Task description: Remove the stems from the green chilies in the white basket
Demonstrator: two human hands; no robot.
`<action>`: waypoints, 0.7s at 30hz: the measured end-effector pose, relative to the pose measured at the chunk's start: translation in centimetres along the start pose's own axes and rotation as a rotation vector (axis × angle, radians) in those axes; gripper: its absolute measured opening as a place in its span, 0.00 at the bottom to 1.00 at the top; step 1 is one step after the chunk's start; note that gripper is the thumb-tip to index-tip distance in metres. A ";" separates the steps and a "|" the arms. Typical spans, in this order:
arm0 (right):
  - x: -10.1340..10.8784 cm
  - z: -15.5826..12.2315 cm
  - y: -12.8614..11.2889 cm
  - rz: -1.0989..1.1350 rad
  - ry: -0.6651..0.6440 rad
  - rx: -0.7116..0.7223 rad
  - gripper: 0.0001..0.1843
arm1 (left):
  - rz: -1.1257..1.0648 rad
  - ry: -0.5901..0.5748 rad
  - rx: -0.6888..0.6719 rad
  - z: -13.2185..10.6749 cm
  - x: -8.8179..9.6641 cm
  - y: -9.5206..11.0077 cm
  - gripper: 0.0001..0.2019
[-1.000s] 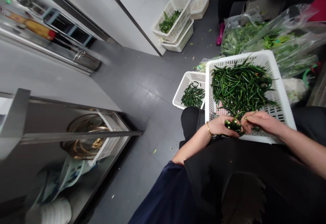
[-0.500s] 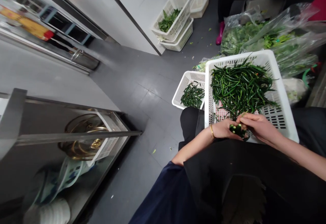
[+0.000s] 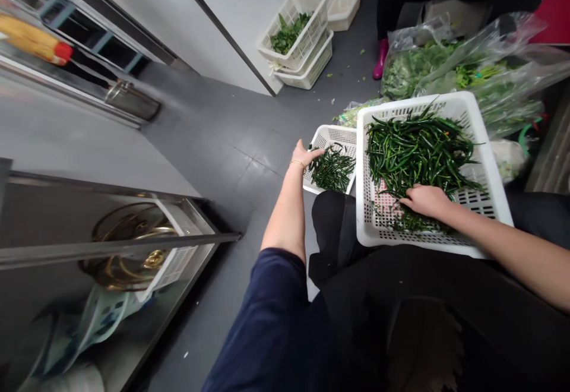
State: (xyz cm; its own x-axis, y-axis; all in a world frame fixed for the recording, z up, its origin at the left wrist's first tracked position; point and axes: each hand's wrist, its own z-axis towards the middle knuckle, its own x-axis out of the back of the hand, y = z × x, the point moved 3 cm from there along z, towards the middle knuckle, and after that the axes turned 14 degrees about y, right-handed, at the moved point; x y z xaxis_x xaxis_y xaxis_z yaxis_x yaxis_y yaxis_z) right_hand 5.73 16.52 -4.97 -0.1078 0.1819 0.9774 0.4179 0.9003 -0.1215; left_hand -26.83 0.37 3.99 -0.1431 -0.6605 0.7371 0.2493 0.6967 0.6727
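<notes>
Large white basket [image 3: 493,163] contains 1 heap of green chillies [image 3: 418,151]. Inside it, the right hand [image 3: 427,201] has fingers bent together at the heap's near edge. Left of it, the left hand [image 3: 306,155], thumb spread wide, is at 1 smaller basket [image 3: 329,135] holding further chillies [image 3: 333,171]. Whether either hand grips a chilli cannot be determined.

The peppers [image 3: 418,148] lie in the near right basket [image 3: 361,202] and the left basket [image 3: 333,135]; far behind stand stacked baskets [image 3: 309,40].
</notes>
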 end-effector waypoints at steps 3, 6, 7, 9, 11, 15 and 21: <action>-0.4 1.8 -1.6 -0.066 -0.040 0.022 0.22 | 0.027 0.007 -0.137 -2.1 -0.1 1.5 0.35; -0.6 1.7 -0.9 -0.058 -0.048 0.025 0.21 | 0.078 -0.154 -0.486 -9.7 -2.0 4.5 0.21; -0.7 1.2 -0.4 -0.052 -0.037 0.017 0.22 | 0.126 -0.233 -0.630 -12.9 -3.3 5.4 0.19; -0.6 -0.1 0.7 -0.022 -0.014 0.023 0.22 | 0.264 -0.370 -0.852 -18.9 -6.2 6.8 0.18; -0.5 -1.8 1.4 0.045 0.011 0.072 0.21 | 0.394 -0.434 -0.992 -23.1 -9.2 7.4 0.18; 0.4 -4.9 1.5 0.263 0.088 0.165 0.18 | 0.469 -0.518 -1.053 -25.5 -12.8 7.3 0.13; 2.9 -6.8 1.2 0.660 0.145 0.259 0.18 | 0.017 -0.687 -0.916 -24.2 -12.3 6.3 0.07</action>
State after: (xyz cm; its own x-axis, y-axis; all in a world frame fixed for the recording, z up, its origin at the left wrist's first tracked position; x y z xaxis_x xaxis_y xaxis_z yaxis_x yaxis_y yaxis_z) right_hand 12.03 15.49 -1.11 0.2214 0.6819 0.6972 0.1250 0.6892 -0.7137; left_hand -0.35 6.15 -2.38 -0.5561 -0.1637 0.8148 0.8199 0.0523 0.5701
